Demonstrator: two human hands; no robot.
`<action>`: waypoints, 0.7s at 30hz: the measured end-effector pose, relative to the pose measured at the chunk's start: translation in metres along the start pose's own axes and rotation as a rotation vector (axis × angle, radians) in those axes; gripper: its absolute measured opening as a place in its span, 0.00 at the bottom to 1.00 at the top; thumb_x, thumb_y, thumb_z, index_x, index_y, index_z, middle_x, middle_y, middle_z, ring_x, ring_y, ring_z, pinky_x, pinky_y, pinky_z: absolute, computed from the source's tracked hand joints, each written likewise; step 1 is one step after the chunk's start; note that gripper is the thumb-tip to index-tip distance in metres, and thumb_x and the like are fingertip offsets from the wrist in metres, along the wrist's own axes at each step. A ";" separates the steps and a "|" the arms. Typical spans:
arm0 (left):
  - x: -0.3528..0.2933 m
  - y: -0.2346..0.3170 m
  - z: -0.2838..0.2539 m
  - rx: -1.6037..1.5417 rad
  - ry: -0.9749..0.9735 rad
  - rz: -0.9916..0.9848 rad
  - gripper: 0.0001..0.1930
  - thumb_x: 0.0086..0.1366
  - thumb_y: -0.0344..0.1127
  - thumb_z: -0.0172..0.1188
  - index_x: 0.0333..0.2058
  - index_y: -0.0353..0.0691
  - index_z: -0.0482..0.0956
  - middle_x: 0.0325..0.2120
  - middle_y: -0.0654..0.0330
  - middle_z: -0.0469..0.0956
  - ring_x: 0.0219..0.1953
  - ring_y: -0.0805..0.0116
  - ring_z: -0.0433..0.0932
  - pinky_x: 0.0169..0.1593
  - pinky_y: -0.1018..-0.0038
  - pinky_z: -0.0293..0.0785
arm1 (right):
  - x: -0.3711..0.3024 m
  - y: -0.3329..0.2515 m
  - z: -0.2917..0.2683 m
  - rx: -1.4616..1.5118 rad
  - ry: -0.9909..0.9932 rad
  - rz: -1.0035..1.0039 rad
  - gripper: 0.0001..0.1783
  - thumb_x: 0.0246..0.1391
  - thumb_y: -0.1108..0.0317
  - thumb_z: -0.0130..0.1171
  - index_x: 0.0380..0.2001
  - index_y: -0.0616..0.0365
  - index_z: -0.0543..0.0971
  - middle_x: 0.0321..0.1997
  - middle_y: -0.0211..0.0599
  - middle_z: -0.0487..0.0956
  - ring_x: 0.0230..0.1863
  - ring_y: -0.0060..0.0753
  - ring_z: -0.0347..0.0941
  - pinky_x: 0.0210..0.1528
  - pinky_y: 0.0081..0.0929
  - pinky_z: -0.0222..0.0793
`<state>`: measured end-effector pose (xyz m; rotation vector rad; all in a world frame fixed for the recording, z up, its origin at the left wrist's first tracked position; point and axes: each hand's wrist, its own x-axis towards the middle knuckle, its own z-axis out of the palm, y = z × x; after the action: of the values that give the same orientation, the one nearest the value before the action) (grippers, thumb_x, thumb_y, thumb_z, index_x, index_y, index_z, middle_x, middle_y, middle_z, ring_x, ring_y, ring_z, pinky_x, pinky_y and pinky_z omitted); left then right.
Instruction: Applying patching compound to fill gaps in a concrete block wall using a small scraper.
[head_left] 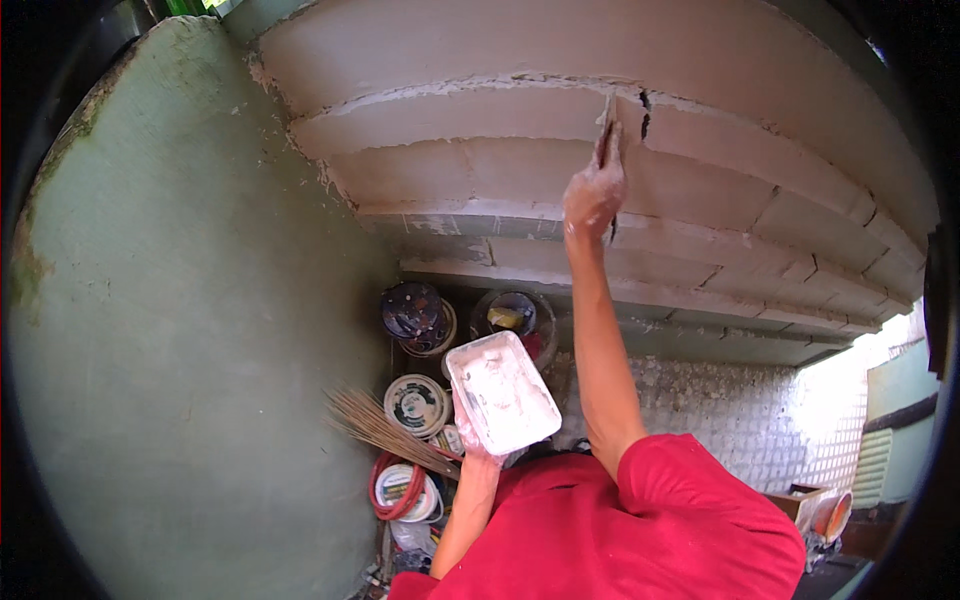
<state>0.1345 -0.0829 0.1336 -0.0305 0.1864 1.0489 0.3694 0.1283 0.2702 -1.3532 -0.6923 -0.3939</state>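
Note:
My right hand is raised to the block wall, fingers wrapped round a thin putty knife. The blade's tip meets a horizontal joint smeared with pale filler. Just right of the blade runs a dark crack. Lower down, my left hand grips the side of a white rectangular tray, partly hidden beneath it. White paste lies spread inside this tray. Whitish residue coats both hands.
On the left rises a green plastered wall. Several buckets, among them a lidded one, stand in the corner. A bundle of sticks and a red hose lie close by. Tiled floor extends rightward.

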 end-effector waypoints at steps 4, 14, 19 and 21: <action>-0.017 0.037 -0.020 0.051 0.105 0.070 0.33 0.68 0.60 0.40 0.64 0.47 0.60 0.61 0.57 0.66 0.60 0.52 0.68 0.61 0.49 0.65 | -0.020 -0.009 0.045 -0.156 0.194 -0.138 0.36 0.41 0.88 0.43 0.60 0.68 0.66 0.60 0.63 0.68 0.61 0.54 0.67 0.62 0.37 0.63; -0.009 0.087 -0.027 0.087 0.105 0.134 0.32 0.69 0.61 0.37 0.64 0.50 0.61 0.62 0.60 0.65 0.62 0.54 0.65 0.64 0.51 0.61 | -0.081 -0.052 0.110 -0.026 -0.024 -0.002 0.40 0.42 0.87 0.40 0.65 0.73 0.54 0.71 0.65 0.48 0.73 0.65 0.38 0.74 0.47 0.30; 0.003 0.091 -0.030 0.118 0.029 0.092 0.32 0.69 0.61 0.37 0.65 0.49 0.59 0.63 0.60 0.63 0.63 0.53 0.64 0.64 0.50 0.60 | -0.102 -0.068 0.095 0.058 -0.325 -0.034 0.36 0.46 0.86 0.42 0.63 0.67 0.61 0.66 0.62 0.60 0.69 0.53 0.55 0.71 0.38 0.48; 0.007 0.089 -0.028 0.116 -0.008 0.075 0.33 0.69 0.61 0.37 0.65 0.49 0.59 0.63 0.60 0.63 0.63 0.53 0.64 0.64 0.49 0.60 | -0.084 -0.061 0.061 0.118 -0.218 0.068 0.29 0.53 0.82 0.44 0.61 0.64 0.67 0.58 0.58 0.72 0.61 0.48 0.69 0.61 0.36 0.63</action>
<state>0.0569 -0.0355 0.1107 0.0865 0.2426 1.1111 0.2549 0.1650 0.2643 -1.3148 -0.8342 -0.1494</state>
